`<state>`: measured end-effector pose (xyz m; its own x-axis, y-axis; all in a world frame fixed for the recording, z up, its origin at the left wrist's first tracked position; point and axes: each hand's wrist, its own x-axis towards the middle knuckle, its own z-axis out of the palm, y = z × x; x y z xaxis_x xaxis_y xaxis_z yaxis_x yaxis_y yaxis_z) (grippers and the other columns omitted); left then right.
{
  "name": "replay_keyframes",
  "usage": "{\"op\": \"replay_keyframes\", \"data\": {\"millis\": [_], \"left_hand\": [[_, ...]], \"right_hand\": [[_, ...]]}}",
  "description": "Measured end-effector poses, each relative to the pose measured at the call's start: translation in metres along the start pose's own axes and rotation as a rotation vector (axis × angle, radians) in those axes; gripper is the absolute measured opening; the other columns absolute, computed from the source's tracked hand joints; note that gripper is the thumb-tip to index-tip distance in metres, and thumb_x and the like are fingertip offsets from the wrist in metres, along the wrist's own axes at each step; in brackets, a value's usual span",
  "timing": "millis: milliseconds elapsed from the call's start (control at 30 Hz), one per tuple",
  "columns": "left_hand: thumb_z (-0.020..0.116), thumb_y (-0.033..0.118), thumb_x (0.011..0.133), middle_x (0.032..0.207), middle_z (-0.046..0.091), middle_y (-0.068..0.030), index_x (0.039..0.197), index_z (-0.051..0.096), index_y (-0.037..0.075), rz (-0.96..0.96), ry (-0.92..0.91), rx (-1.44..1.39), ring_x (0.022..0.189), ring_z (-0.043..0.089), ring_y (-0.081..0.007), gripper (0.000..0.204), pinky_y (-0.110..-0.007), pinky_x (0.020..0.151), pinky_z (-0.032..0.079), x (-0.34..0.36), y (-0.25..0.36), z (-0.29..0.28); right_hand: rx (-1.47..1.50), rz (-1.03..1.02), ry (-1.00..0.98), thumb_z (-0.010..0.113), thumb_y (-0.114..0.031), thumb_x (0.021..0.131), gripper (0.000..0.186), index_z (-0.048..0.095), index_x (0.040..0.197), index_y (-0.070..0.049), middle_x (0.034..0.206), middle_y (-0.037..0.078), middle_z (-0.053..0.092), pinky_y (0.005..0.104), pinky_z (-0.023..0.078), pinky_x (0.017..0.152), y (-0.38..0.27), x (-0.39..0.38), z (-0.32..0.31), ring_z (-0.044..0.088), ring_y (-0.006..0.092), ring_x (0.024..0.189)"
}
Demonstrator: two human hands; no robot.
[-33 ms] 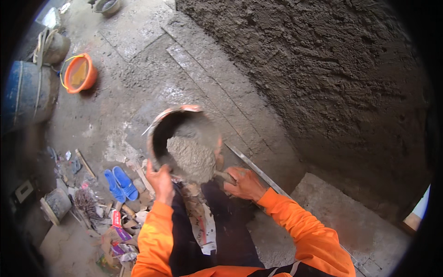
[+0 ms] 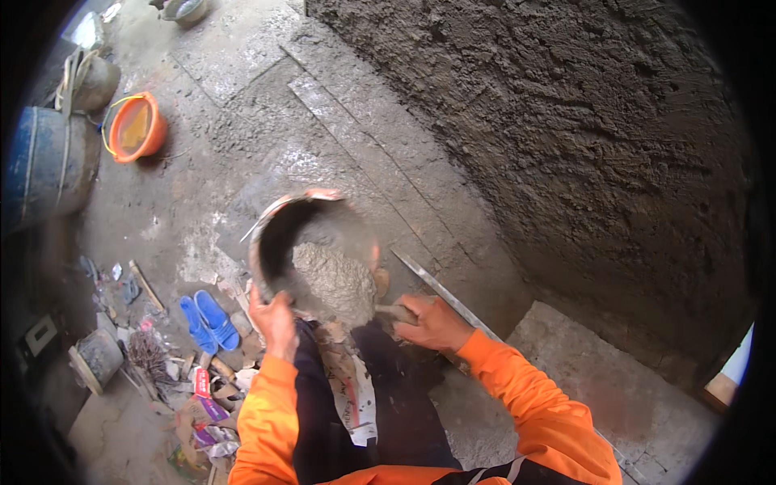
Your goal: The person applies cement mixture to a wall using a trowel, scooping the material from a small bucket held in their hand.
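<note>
My left hand (image 2: 276, 323) is closed on the near left rim of a round, mortar-crusted bucket (image 2: 259, 250) with some orange showing on its edge. The bucket is tilted, its dark mouth facing up towards me. My right hand (image 2: 432, 322) grips a short handle (image 2: 394, 311), apparently a trowel's, at the bucket's near right edge. Past that handle, a heap of wet grey mortar (image 2: 335, 279) lies at the mouth of the bucket. The mortar hides the tool's blade.
Rough wet plaster covers the wall (image 2: 566, 121) at right. A long straight bar (image 2: 449, 295) lies beside my right hand. Blue slippers (image 2: 210, 322) and scattered debris are at lower left. Farther off stand an orange bucket (image 2: 139, 128) and a blue barrel (image 2: 48, 166).
The bucket and my left hand have shifted slightly left. My right hand has moved a little to the right, still on the handle.
</note>
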<state>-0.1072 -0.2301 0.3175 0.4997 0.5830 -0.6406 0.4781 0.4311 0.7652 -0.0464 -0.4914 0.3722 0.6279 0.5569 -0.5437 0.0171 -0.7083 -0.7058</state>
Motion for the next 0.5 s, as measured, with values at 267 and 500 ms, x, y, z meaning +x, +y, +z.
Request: {"op": "replay_keyframes", "data": {"millis": [267, 500], "left_hand": [[0.052, -0.007, 0.071, 0.085, 0.054, -0.0099, 0.105, 0.044, -0.001, 0.300, 0.259, 0.344, 0.064, 0.054, -0.0179, 0.036, -0.029, 0.053, 0.049, 0.028, -0.026, -0.061], [0.065, -0.001, 0.064, 0.108, 0.060, -0.0184, 0.081, 0.055, -0.006, 0.630, 0.177, 0.625, 0.095, 0.059, -0.0255, 0.020, -0.034, 0.088, 0.044, -0.031, 0.076, -0.078]], "right_hand": [[0.087, 0.520, 0.551, 0.050, -0.012, 0.081, 0.013, 0.054, 0.091, -0.004, 0.065, 0.003, 0.052, 0.0245, 0.043, 0.042, 0.073, -0.012, -0.216, 0.049, 0.0103, 0.047], [-0.481, 0.169, -0.054, 0.055, -0.018, 0.075, 0.037, 0.051, 0.109, -0.004, 0.105, 0.020, 0.054, 0.0448, 0.048, 0.073, -0.082, -0.101, -0.114, 0.059, 0.0380, 0.086]]}}
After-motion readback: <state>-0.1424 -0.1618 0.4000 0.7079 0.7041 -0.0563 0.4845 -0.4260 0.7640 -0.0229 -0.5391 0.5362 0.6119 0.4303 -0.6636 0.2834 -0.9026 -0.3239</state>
